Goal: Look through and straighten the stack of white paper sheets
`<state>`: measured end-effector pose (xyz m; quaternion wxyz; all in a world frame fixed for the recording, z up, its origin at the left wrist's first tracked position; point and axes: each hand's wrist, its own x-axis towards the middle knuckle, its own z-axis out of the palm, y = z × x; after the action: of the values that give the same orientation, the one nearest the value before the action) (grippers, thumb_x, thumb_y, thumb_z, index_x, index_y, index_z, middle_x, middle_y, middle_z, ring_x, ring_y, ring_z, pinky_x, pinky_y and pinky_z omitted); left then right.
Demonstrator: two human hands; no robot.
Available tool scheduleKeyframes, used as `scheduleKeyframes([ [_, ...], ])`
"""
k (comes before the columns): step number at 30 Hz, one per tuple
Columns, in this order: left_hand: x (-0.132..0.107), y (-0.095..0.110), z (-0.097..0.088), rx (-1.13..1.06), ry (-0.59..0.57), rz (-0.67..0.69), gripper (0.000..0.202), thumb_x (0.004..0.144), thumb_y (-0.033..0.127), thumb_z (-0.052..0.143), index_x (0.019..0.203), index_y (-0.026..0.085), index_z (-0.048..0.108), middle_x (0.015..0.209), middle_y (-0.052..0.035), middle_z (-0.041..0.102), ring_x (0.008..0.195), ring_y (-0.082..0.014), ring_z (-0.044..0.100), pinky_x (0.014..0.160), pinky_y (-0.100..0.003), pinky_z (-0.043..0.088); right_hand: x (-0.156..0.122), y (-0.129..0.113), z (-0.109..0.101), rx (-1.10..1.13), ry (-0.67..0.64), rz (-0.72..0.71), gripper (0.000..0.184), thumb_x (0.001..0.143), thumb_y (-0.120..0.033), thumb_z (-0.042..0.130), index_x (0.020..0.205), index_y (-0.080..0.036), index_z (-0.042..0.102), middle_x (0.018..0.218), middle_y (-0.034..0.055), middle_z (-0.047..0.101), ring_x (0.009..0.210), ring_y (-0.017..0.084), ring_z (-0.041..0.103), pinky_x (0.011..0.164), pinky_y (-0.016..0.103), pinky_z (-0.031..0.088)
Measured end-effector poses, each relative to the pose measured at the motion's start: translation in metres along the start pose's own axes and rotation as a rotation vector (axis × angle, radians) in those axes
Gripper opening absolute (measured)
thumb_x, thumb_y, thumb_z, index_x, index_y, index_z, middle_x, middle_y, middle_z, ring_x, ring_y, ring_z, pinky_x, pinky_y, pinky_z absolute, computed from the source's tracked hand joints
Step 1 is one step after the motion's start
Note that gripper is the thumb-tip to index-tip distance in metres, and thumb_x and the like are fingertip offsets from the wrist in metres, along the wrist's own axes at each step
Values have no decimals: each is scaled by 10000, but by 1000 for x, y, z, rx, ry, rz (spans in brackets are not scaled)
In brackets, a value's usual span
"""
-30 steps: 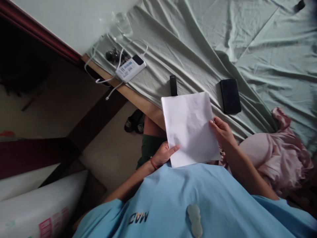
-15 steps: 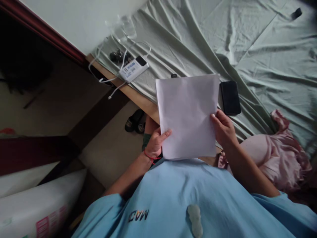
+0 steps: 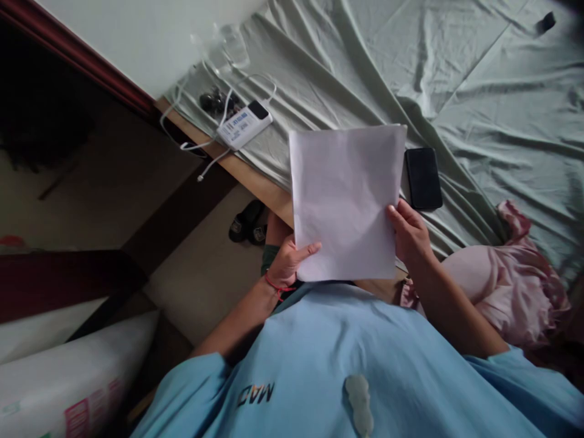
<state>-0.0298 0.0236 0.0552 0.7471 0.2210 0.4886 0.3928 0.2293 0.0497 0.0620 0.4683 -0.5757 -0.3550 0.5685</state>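
Observation:
A white sheaf of paper (image 3: 347, 201), its visible face blank, is held in front of my body between both hands. My left hand (image 3: 287, 261) grips the lower left edge, thumb lying on top and the other fingers hidden behind. On the opposite side, my right hand (image 3: 409, 228) pinches the right edge with its thumb on the front. Just past the paper's upper right edge, a black smartphone (image 3: 424, 178) lies on the pale green bedsheet (image 3: 365, 79).
A white power bank (image 3: 245, 126) with white cables rests near the bed's wooden edge (image 3: 260, 185), beside a dark tangled bunch and clear plastic (image 3: 230, 48). Pink cloth (image 3: 524, 292) lies at the right. Dark slippers (image 3: 246, 222) are on the floor; white sacks (image 3: 77, 365) stand lower left.
The paper has moved slightly up, away from my body, and its bottom edge no longer touches my shirt. Both hands keep hold of it.

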Motion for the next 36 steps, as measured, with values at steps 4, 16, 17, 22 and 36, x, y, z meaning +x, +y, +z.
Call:
scheduleKeyframes([
  [4,-7,-11,-5,-13,43,-112,577,656,408,912,1119,112,738,1043,-131,760,928,-257,725,916,-404,575,-4,15,0,95,-123,114,360,802,-550,763,1046,-293,695,900,-3,720,702,159,638,634,269,529],
  [16,-36,-33,-8,14,65,-216,598,576,354,962,1073,103,744,1078,-125,760,954,-229,717,879,-328,580,-41,27,-5,36,-72,278,342,843,-542,729,1050,-276,671,852,-12,724,599,145,590,507,231,459],
  [17,-35,-33,-8,11,51,-227,609,576,356,963,1083,103,742,1073,-124,761,955,-233,719,884,-334,579,-40,26,-5,42,-68,270,340,838,-540,733,1042,-276,670,847,-13,722,596,143,587,510,231,459],
  [22,-35,-42,-11,57,40,-331,615,550,380,972,1042,84,751,974,-125,771,860,-243,733,851,-356,585,-41,27,-3,36,-113,296,371,798,-547,750,1018,-259,673,873,8,734,641,161,623,553,254,488],
  [36,-32,-21,-9,31,2,-184,543,570,292,957,1046,132,751,1008,-102,766,886,-214,712,827,-330,585,-42,7,1,25,-59,211,362,816,-534,736,1048,-264,673,856,8,708,619,152,580,548,258,485],
])
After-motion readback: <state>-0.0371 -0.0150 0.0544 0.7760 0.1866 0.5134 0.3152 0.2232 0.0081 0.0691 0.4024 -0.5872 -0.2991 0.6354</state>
